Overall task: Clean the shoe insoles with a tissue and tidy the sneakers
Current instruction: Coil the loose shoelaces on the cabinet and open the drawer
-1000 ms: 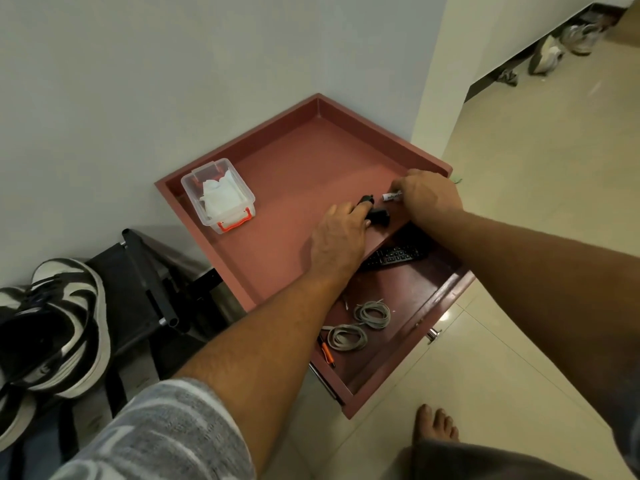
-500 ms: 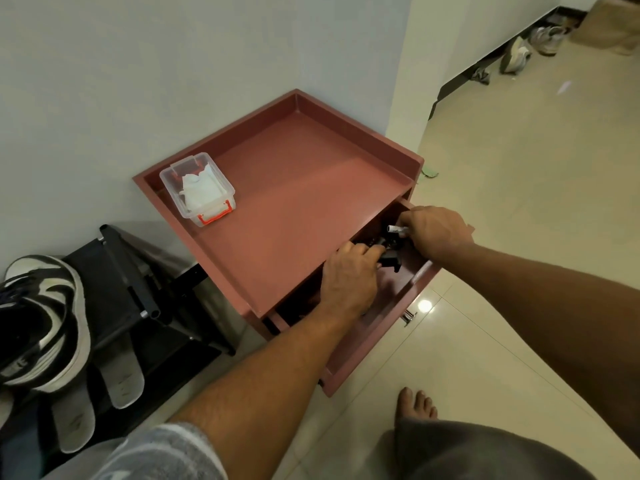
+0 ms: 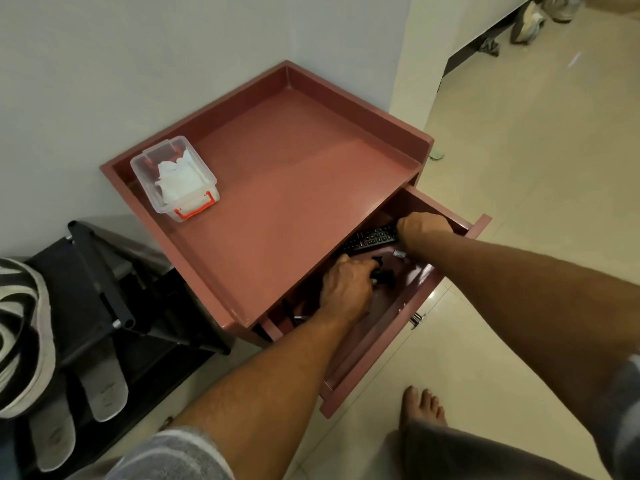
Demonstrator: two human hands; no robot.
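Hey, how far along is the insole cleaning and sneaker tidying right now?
Done: nothing visible. In hand: the left hand and right hand both reach into the open drawer beside a remote; what they grip is unclear. Left: the tissues sit in the clear box, and the sneaker on the rack looks untouched.

Glossy tiled floor [image 3: 519, 168], clear plastic box [image 3: 173, 174], smooth reddish cabinet top [image 3: 294, 188]
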